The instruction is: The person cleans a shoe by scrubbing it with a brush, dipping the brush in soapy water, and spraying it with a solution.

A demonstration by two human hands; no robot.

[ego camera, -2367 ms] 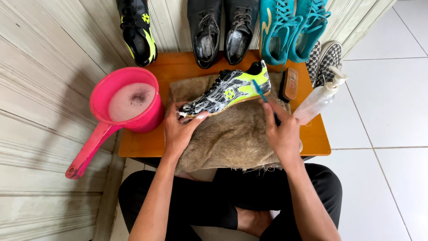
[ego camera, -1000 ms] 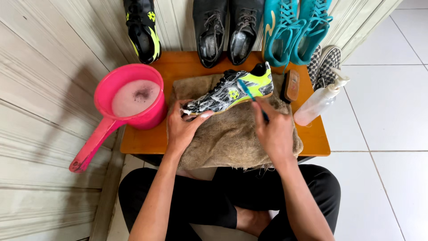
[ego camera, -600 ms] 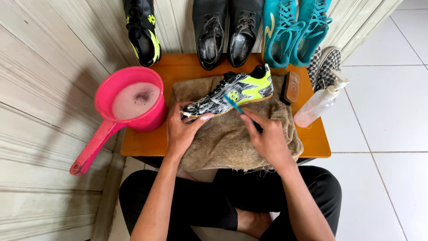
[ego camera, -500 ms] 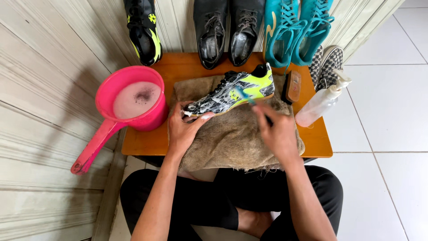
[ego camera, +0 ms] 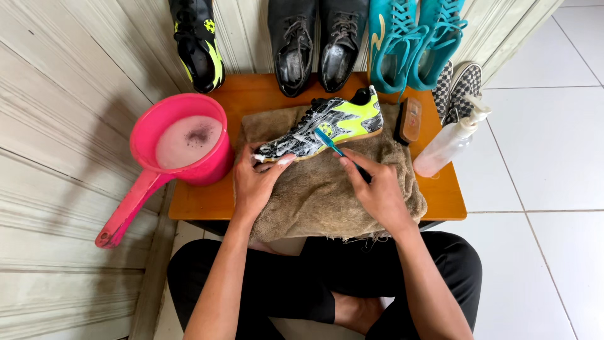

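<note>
On the low orange counter [ego camera: 440, 195], a brown towel [ego camera: 327, 192] carries a yellow-and-grey sports shoe [ego camera: 324, 126] lying on its side, toe to the left. The left hand [ego camera: 255, 182] is curled over the soapy toe, thumb on the sole edge, as it was a moment ago. The right hand [ego camera: 377, 189] is closed around a blue toothbrush [ego camera: 330, 143]; half a second ago it sat farther right, and now the bristle end has come back against the shoe's side near the middle. A pink dipper [ego camera: 182, 148] of sudsy water stands left of the towel, a clear pump bottle [ego camera: 450, 141] and a wooden brush [ego camera: 410, 119] to the right. Black, grey, teal and checkered shoes line the back edge.
</note>
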